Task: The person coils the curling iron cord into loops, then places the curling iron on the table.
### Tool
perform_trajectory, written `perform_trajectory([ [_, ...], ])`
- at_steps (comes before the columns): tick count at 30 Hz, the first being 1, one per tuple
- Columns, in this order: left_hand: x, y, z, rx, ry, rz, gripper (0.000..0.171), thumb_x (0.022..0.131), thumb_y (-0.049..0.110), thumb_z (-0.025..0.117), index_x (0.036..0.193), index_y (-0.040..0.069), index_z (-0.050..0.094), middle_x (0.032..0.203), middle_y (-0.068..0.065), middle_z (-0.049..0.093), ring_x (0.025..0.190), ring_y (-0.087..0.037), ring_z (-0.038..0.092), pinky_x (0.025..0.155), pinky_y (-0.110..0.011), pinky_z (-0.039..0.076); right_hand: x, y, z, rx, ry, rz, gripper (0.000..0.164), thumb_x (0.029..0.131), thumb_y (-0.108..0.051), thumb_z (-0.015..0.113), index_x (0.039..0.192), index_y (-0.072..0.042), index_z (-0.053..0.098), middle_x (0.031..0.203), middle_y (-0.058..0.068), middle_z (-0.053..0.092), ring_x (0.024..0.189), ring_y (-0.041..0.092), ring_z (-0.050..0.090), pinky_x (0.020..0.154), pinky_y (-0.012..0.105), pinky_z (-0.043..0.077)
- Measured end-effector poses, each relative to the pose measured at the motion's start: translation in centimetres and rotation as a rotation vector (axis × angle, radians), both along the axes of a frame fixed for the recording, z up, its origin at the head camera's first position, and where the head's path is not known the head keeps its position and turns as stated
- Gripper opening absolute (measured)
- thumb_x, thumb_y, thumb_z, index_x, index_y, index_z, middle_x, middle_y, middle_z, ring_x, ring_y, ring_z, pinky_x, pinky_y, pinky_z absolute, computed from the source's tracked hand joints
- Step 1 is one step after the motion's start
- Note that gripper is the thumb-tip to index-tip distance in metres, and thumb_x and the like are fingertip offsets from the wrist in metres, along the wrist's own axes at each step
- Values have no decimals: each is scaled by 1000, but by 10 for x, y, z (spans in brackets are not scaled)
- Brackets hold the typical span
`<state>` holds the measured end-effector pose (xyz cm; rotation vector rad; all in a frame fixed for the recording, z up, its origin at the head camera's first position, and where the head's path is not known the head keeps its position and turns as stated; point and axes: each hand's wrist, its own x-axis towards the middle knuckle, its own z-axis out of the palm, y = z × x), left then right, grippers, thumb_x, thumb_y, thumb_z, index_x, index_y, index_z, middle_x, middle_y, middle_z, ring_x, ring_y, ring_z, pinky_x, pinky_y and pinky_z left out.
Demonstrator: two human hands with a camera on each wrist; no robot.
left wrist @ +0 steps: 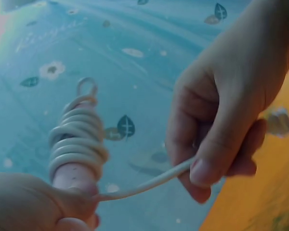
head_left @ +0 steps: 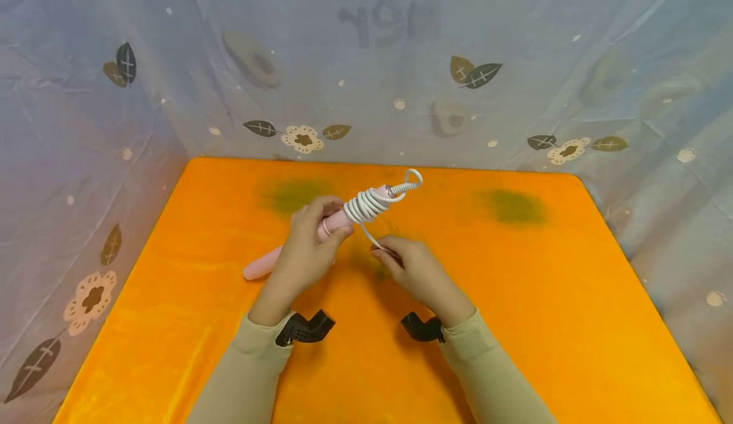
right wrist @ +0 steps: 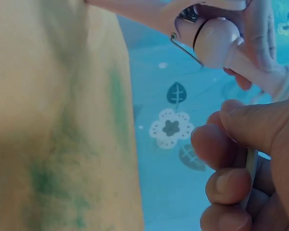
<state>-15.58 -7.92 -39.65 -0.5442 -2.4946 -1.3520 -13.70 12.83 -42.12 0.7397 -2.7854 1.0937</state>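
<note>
A pink curling iron [head_left: 265, 264] is held aslant above the table by my left hand [head_left: 302, 249], which grips it around the middle. White cord [head_left: 366, 206] winds in several coils around its handle, and a small loop stands out past the handle's end. In the right wrist view the iron's wire clip stand [right wrist: 187, 50] shows beside the barrel. My right hand [head_left: 420, 271] pinches the free stretch of cord [left wrist: 149, 184] between thumb and fingers, to the right of and below the coils. That stretch runs fairly straight from the handle. A pale blurred thing [left wrist: 279, 121] shows behind the right hand.
An orange cloth [head_left: 544, 296] with dark greenish patches covers the table. Pale curtains [head_left: 372, 93] with leaves and flowers hang along its back and sides. Black wrist mounts [head_left: 306, 327] sit at both cuffs.
</note>
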Motion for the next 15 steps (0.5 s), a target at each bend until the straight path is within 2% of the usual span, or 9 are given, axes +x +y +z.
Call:
perform_trajectory([
  [3,-4,-2,1,9,59,60,39,78,23,69,112,17,52,95,7,58,83,-13,45,85,-34,25,2,-1,4,19,31,-17,10,90,-27,53,92,-24,62,67,-15,50,55,3,42,49,22,40],
  [5,-5,-4,1,8,68,77,39,78,22,70,112,17,52,94,7,58,83,-13,44,85,-34,25,3,-1,7,37,59,-18,11,90,-30,51,88,-25,61,64,-14,47,54,4,40,48,22,38],
  [8,-6,-4,0,-17,50,75,38,78,22,69,112,17,53,95,7,58,84,-13,44,86,-35,24,5,-1,10,62,111,-5,17,91,-35,48,83,-24,58,63,-11,42,54,5,38,49,22,36],
  [10,-6,-5,-2,-38,26,66,37,79,23,69,113,16,54,96,6,59,86,-14,44,86,-36,24,7,0,11,64,147,-4,18,91,-35,48,83,-23,60,66,-12,46,57,3,40,51,21,38],
  [15,-6,-5,-5,-96,0,56,36,80,26,67,112,15,55,98,5,59,91,-15,44,86,-36,24,10,1,14,47,228,-8,19,90,-30,52,96,-20,67,84,-12,60,67,2,47,60,20,43],
])
